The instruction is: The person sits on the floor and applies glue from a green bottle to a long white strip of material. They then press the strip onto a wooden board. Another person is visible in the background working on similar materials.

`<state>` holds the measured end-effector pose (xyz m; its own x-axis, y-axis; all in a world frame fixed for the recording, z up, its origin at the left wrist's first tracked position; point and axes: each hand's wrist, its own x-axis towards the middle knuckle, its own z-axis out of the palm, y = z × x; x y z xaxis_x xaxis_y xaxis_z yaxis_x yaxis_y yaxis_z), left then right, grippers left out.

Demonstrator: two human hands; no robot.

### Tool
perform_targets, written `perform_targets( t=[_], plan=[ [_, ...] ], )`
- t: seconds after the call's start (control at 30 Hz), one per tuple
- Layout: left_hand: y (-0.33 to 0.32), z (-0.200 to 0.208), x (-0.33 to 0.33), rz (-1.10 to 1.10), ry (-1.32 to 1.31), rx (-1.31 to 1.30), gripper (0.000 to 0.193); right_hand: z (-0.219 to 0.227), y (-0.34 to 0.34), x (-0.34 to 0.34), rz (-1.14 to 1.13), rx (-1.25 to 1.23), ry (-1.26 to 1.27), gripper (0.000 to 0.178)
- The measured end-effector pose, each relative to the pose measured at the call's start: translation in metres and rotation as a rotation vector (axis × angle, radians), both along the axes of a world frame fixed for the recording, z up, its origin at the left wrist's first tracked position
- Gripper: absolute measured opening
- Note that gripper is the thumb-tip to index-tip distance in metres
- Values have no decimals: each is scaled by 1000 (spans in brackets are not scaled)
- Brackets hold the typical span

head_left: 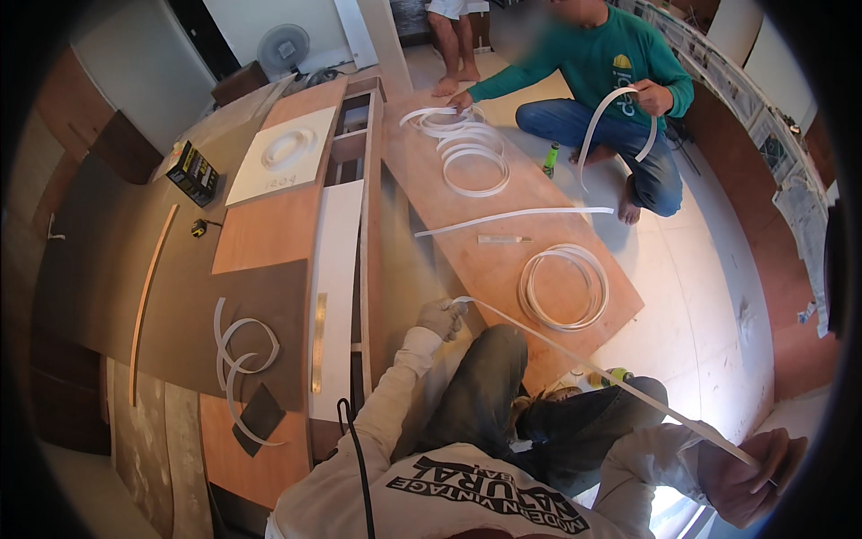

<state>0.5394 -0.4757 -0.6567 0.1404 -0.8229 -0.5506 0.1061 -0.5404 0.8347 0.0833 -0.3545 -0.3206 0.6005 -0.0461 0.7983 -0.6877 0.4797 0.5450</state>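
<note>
A narrow white edging strip [593, 366] stretches in a long slanting line across my lap. My left hand [440, 320], which looks gloved, is closed round its far end, where a short piece curls past the fingers. At the lower right, my right hand [752, 474] grips the near end, fingers wrapped over it. Beyond the strip, a loose coil of white edging [603, 292] lies on a reddish-brown board [620, 314]. A straight white strip [516, 218] and a slim pale tool [503, 239], its kind unclear, rest farther up that board.
Across the board a person in a green top [593, 67] handles white strips beside more coils [476, 193]. A green bottle [550, 160] stands near them. On my left, a low cabinet carcass [356, 260] bears panels, curled strips [247, 359], a tape measure [203, 228] and a black box [191, 175].
</note>
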Motion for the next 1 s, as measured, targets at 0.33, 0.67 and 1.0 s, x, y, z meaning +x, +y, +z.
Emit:
perform_targets(
  t=[0.33, 0.67, 1.0],
  plan=[
    [7, -62, 19, -74, 153, -81, 23, 19, 8, 1, -161, 134, 218, 32],
    [9, -26, 8, -181, -25, -64, 22, 18, -37, 7, -3149, -1009, 1229, 26],
    [46, -16, 56, -13, -78, -576, 34, -175, -235, -185, -2042, -553, 2923, 14]
  ],
)
